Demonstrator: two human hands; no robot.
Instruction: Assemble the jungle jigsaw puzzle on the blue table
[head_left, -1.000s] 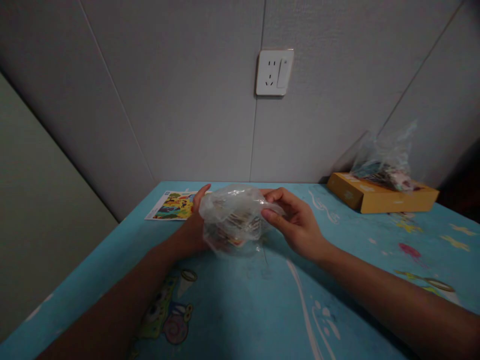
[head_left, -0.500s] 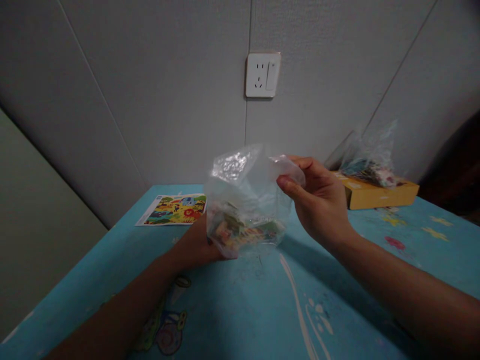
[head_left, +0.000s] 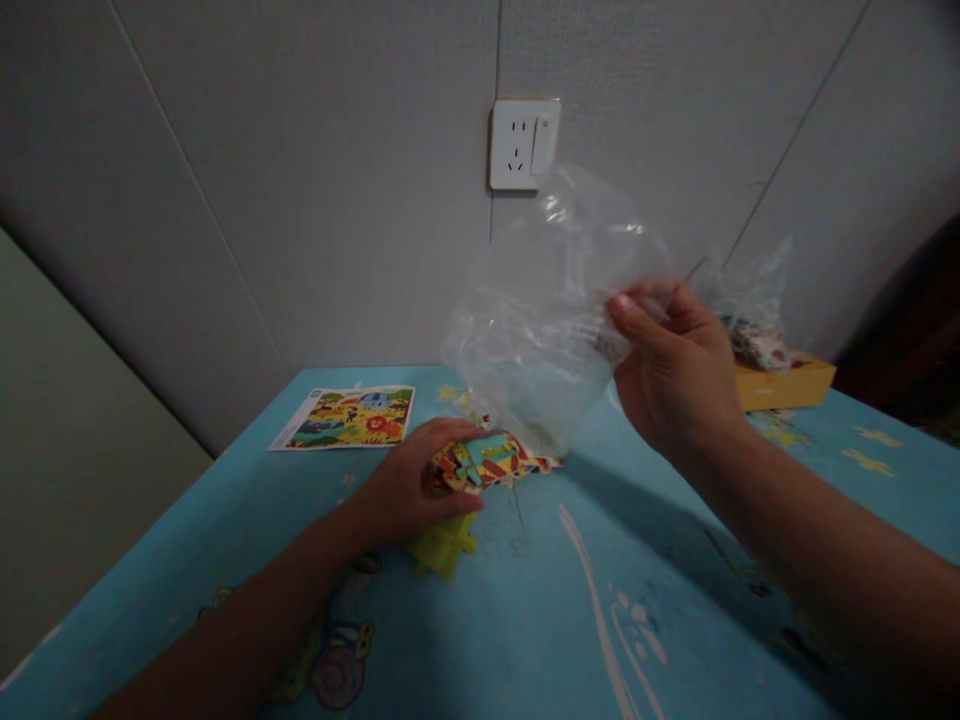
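Note:
Pinched between the thumb and fingers of my right hand (head_left: 671,360) is a clear plastic bag (head_left: 540,330), raised above the table and hanging limp. Low over the tabletop, my left hand (head_left: 420,480) curls around a heap of colourful jigsaw puzzle pieces (head_left: 495,455). A yellow-green puzzle piece (head_left: 442,545) lies beneath that hand, on the near side. The bag's lower edge hangs just over the far end of the heap; whether they touch I cannot tell.
A printed animal picture sheet (head_left: 352,418) lies at the back left of the blue patterned tablecloth (head_left: 510,620). At the back right, another filled plastic bag (head_left: 757,330) rests on a yellow box (head_left: 787,387). The grey wall behind carries a white socket (head_left: 523,145).
My right hand has moved up and right, drawing the bag away. The puzzle pieces that were inside it are now out, under my left hand.

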